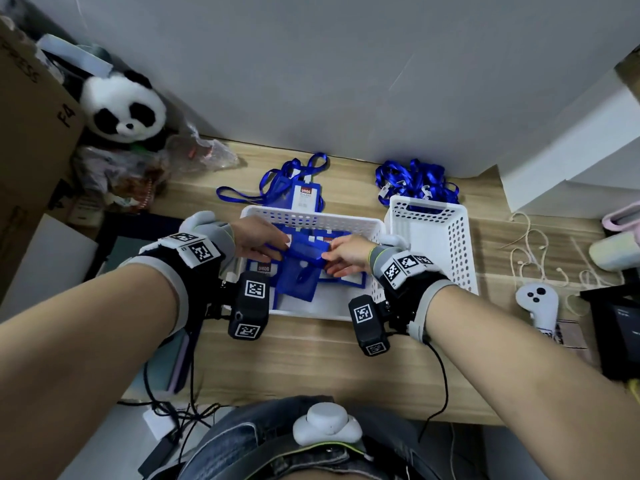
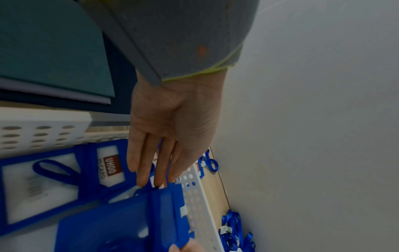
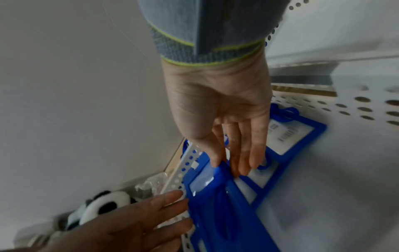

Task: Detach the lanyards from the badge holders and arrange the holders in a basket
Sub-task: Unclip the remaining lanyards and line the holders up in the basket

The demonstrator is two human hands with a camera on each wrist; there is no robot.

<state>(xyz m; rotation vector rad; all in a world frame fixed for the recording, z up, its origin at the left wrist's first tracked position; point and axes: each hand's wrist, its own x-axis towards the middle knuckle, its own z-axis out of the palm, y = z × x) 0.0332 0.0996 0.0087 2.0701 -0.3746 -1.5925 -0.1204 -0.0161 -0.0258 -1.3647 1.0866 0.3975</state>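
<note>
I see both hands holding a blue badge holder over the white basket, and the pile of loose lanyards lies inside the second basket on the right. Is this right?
Not quite. The head view shows the lanyards on the table behind the second basket, not inside it. The rest holds: the left hand and right hand hold a blue badge holder over the white basket.

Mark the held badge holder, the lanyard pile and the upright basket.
held badge holder (image 1: 304, 252), head view, its blue face between the hands
lanyard pile (image 1: 415, 180), head view, middle of the tangle
upright basket (image 1: 446, 237), head view, its perforated side wall
</note>
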